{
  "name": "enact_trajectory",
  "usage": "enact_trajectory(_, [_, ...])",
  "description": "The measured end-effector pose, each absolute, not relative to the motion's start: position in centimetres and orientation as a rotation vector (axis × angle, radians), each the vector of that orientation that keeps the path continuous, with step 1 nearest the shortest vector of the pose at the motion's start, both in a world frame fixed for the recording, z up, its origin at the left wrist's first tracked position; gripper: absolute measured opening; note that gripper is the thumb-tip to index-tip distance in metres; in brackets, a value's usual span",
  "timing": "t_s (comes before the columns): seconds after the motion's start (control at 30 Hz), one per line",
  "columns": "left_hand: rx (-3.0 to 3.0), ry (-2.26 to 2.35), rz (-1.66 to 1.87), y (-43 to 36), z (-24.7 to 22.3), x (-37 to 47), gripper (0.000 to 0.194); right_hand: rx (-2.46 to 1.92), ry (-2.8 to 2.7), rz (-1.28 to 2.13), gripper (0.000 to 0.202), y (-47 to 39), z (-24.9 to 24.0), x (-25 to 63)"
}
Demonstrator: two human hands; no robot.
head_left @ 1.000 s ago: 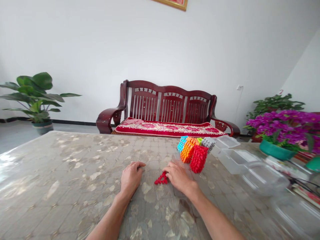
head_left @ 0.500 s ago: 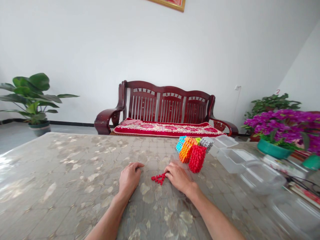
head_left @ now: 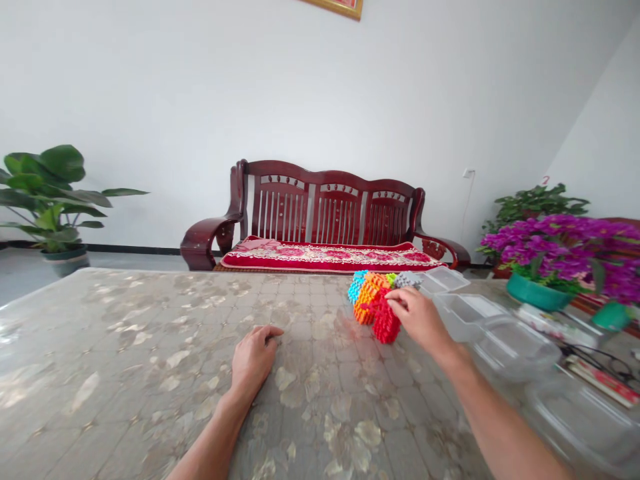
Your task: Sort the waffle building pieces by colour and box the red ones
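My right hand [head_left: 420, 320] pinches a small red toothed plastic piece [head_left: 375, 307], holding it against or just in front of a stack of similar red pieces [head_left: 387, 328]. Its fingertips are closed at the top of that stack; whether the piece touches it I cannot tell. Orange pieces [head_left: 367, 301] are stacked beside the red ones, with blue pieces [head_left: 356, 287] to their left. Behind stand grey pieces [head_left: 406, 279] and a little green [head_left: 391, 280]. My left hand [head_left: 253, 357] rests on the table, holding nothing, index finger stretched out and thumb slightly apart.
Several clear plastic boxes [head_left: 517, 348] line the right side of the patterned table [head_left: 165, 373]. Beyond them stand purple flowers in a teal pot [head_left: 535, 293], with glasses [head_left: 600, 363] nearby. A wooden bench [head_left: 333, 207] is behind the table.
My right hand has lifted the red piece from the table between my hands and carried it right and away to the red stack. My left hand stays resting on the table.
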State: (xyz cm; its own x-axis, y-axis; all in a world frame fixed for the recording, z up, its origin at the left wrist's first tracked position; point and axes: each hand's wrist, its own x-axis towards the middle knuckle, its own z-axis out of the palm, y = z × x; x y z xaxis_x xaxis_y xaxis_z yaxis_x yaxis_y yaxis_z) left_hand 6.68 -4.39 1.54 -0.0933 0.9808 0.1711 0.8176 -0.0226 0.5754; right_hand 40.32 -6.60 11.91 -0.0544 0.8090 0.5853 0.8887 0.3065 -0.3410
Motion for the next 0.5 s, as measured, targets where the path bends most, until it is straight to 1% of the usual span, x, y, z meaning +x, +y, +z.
enact_trajectory(0.1, [1.905,1.961,0.822,-4.3,1.3,6.6,0.034,-1.634,-1.798,-0.205,0.018,-5.2,13.5,43.6])
enact_trajectory(0.2, [1.919,1.947,0.844,-4.2,1.1,6.5,0.034,-1.729,-1.817,-0.229,0.018,-4.2,13.9,45.5])
enact_trajectory(0.5, [1.915,1.959,0.841,-4.1,0.9,6.4,0.033,-1.859,-1.779,-0.207,0.02,-3.5,13.2,45.7])
